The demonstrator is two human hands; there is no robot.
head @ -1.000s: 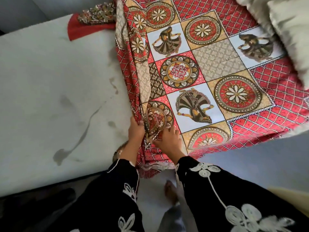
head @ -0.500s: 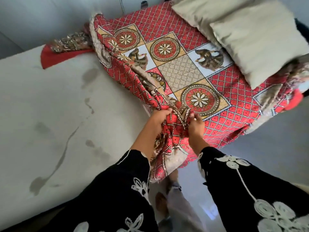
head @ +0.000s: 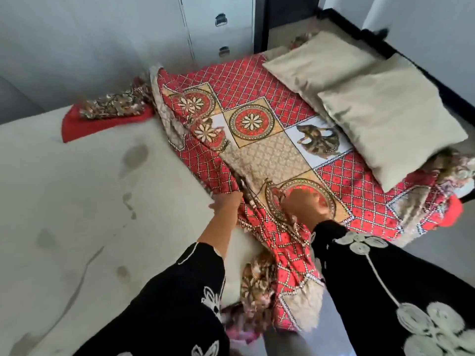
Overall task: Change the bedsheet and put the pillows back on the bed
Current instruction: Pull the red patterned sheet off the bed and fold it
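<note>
BEDROOM, HEAD CAMERA, as I watched from the remote station: the person's left hand [head: 226,204] and right hand [head: 303,204] met at the red, medallion-and-diamond printed fabric bedsheet [head: 270,150]. The bedsheet lay rumpled over the right half of the bed, its near corner hanging off the edge toward the floor. The right hand's fingers, though blurred, were curled into a bunch of the cloth. The left hand's fingers went under the sheet's folded edge, and I could not tell whether they gripped.

The stained, off-white bare mattress [head: 77,201] lay exposed on the left. I judged the step to be stripping the old sheet, roughly half done.

Two plain beige rectangular fabric pillows sat on the sheet's far right part, the far pillow [head: 316,65] overlapped by the near pillow [head: 390,124]. The next move, as I read it, called for lifting both clear before the sheet could come free.

Count: one sheet, two pillows, two hands, one crumpled red floral-bordered cloth [head: 102,119] at the mattress's far edge, and one white drawer cabinet [head: 221,34] beyond.
</note>
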